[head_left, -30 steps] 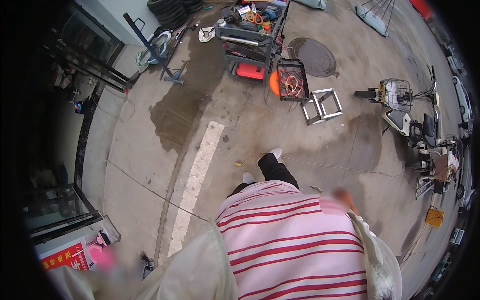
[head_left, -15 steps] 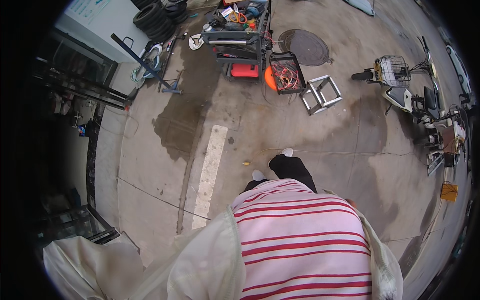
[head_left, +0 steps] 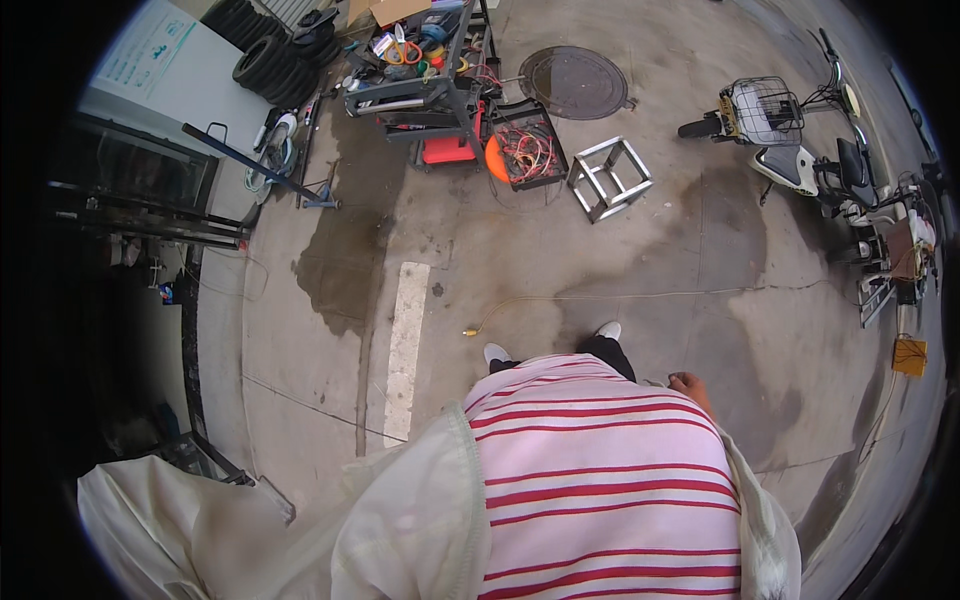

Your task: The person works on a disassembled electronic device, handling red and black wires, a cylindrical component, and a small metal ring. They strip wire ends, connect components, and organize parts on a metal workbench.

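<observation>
My right hand shows at my right side, low against the striped shirt. Its fingers are curled in, and the palm is hidden, so whatever it may hold cannot be made out. My left hand is out of sight; only the pale jacket sleeve shows at the lower left. Neither hand touches any of the things around me. Closest in front of my feet lies a thin cable on the floor, ending in a yellow plug.
Ahead stand a tool cart, a black tray of red wires and a metal frame stool. Stacked tyres and a blue-handled jack are at left. At right is a two-wheeler with a basket. A manhole cover lies beyond.
My feet have shifted in a step, the right shoe now farther right. The cart, tray and stool appear further left in view. More of my right hand has come into sight.
</observation>
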A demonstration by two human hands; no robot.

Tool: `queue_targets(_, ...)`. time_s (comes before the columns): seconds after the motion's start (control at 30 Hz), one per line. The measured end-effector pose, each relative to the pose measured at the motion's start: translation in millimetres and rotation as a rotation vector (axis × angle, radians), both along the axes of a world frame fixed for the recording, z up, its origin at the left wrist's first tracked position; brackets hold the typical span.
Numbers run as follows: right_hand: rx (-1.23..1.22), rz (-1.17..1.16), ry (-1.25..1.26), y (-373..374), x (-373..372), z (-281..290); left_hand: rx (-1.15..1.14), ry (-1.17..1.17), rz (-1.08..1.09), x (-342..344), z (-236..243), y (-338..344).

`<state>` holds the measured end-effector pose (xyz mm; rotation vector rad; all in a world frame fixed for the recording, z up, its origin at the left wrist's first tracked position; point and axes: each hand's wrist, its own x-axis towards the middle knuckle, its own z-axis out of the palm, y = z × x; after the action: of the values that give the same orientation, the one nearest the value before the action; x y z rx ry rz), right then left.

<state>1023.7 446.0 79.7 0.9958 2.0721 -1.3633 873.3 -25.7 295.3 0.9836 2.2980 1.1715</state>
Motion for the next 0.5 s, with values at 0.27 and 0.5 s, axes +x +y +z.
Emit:
queue_targets(0.27, 0.068, -0.239, 0.005, 175, 81, -38, 0.381, 0.56, -0.359, -57, 155, 159)
queue_targets(0.5, 0.238, -0.12, -0.22, 318, 163, -122, 0.654, 1.143, -0.502, -96, 259, 265)
